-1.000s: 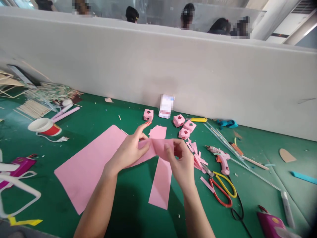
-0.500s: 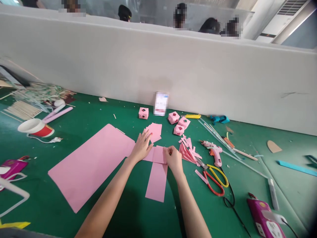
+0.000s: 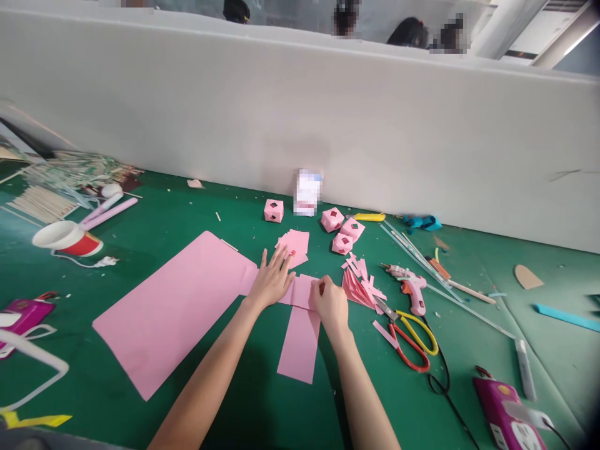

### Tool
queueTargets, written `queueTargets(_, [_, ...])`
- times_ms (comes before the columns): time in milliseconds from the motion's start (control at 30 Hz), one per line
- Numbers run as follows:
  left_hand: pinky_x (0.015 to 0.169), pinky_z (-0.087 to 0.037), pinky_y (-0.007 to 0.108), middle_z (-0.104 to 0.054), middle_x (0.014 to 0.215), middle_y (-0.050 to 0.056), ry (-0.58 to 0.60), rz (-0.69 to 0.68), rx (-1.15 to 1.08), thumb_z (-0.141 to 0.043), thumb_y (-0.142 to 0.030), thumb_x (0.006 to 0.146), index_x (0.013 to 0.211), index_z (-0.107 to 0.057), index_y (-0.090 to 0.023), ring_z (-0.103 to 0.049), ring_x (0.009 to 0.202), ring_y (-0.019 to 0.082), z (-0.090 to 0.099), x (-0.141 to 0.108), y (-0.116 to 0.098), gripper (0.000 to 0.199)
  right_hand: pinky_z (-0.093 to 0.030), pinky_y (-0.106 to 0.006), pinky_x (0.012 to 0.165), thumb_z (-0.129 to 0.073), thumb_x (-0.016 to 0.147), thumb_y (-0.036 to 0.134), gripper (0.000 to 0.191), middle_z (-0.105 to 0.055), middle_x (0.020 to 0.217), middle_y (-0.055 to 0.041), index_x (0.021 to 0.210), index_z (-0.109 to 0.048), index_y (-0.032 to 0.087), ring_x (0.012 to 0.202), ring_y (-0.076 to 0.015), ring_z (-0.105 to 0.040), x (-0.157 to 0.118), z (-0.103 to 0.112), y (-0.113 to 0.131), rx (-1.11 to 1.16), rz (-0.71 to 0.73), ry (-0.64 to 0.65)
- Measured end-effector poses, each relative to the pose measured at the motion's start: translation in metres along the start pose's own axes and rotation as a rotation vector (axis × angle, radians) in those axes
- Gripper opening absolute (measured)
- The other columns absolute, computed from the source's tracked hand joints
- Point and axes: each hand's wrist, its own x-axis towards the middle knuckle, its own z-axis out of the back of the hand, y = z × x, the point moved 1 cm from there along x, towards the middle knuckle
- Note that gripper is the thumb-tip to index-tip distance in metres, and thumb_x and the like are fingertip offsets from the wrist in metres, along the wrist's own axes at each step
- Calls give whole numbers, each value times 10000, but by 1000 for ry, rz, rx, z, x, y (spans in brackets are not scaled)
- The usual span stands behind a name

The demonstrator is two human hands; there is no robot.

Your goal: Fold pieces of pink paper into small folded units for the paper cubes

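My left hand [image 3: 270, 279] lies flat with fingers spread on the left part of a pink paper strip [image 3: 302, 292]. At the strip's right end my right hand [image 3: 332, 305] is closed, its thumb and fingers pinching the paper's edge. A second pink strip [image 3: 299, 345] runs from beneath the first one toward me. Just beyond my left fingertips lies a small stack of pink paper pieces [image 3: 299, 240]. To the left is a large pink paper sheet [image 3: 173, 312]. Folded pink paper [image 3: 357, 289] and cut scraps lie right of my right hand.
Small pink paper boxes [image 3: 274, 211] stand near a phone [image 3: 307, 192] against the white partition [image 3: 300, 112]. Scissors [image 3: 412, 334], a glue gun [image 3: 409, 282] and a yellow cutter [image 3: 369, 217] lie right. A paper cup [image 3: 68, 239] and wooden sticks [image 3: 44, 203] are left.
The view has tilted slightly downward. My left hand's fingers look a little more spread. My right hand keeps its pinch at the strip's right end, and the papers lie much as before.
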Motion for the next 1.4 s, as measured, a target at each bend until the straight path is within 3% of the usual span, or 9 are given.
queueTargets(233, [1238, -144, 676, -284, 1678, 171, -9, -4, 35, -345, -322, 1056, 1537, -385, -110, -183, 1578, 340, -2, 0, 1, 527, -228, -277, 537, -502, 997, 253, 189, -729, 744, -122, 878, -623, 171, 618, -218, -644, -9, -3, 2, -62, -38, -14])
queueTargets(533, [1242, -179, 650, -292, 1676, 172, -51, -1, 23, -355, -349, 1061, 1555, -360, -139, -164, 1581, 351, -6, 0, 3, 537, -369, -279, 602, -494, 1008, 363, 229, -729, 748, -73, 859, -568, 206, 694, -245, -698, -13, -1, -9, 107, -16, -33])
queueTargets(700, [1233, -216, 641, -298, 1666, 204, -77, 2, 3, -360, -382, 1062, 1534, -370, -103, -150, 1581, 364, -6, 1, 4, 548, -448, -288, 631, -574, 915, 512, 357, -743, 754, -45, 1053, -576, 183, 668, -233, -705, -14, 0, -14, 309, -36, -18])
queueTargets(800, [1235, -204, 643, -296, 1667, 199, -85, 1, -14, -374, -375, 1059, 1538, -360, -117, -142, 1585, 354, -7, 1, 4, 545, -451, -305, 643, -584, 865, 494, 446, -727, 698, -22, 1161, -556, 161, 639, -239, -687, -18, 0, -17, 444, -37, 17])
queueTargets(1133, [1242, -153, 650, -323, 1661, 180, -102, 15, -129, -393, -355, 1051, 1538, -380, -167, -174, 1580, 343, -4, 1, 2, 522, -453, -322, 637, -557, 851, 440, 498, -685, 666, 6, 1251, -536, 144, 595, -238, -668, -27, 7, -29, 406, -38, -15])
queueTargets(1300, [1220, -280, 599, -403, 1618, 163, -186, 66, -281, -386, -385, 1050, 1554, -325, -202, -248, 1563, 315, 6, 2, 8, 540, -465, -311, 572, -628, 852, 501, 545, -633, 603, 52, 1270, -530, 166, 475, -191, -602, -31, 21, -37, 591, -63, 22])
queueTargets(1400, [1226, -259, 590, -345, 1625, 205, -308, 155, -367, -312, -348, 1057, 1515, -351, -155, -129, 1588, 318, 20, -1, 15, 498, -433, -281, 477, -680, 829, 536, 585, -627, 610, 50, 1272, -543, 180, 478, -173, -562, -34, 24, -34, 738, -71, 66])
